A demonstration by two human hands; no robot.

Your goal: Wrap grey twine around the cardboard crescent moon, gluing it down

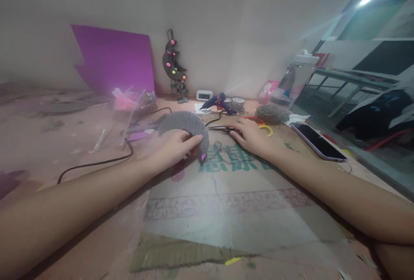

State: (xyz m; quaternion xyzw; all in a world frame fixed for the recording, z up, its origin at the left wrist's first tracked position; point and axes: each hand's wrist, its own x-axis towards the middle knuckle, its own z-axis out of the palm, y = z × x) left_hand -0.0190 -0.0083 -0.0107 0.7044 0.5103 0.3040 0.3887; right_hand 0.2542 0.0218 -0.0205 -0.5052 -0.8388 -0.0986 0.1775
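Note:
My left hand is closed on a crescent moon shape wrapped in grey yarn, its thumb on the near side. A small purple patch shows at the crescent's lower tip. Over a pair of scissors lies my right hand, its fingers and thumb around the middle of them. The dark blades point left toward the crescent, and the orange and yellow handle loops show behind the hand. A loose strand of grey yarn lies between my hands on the printed sheet.
Behind stand a blue glue gun, a small white clock and a ball of grey yarn. A decorated crescent hangs by purple card. A phone lies right; a black cable runs left. Cardboard lies in front.

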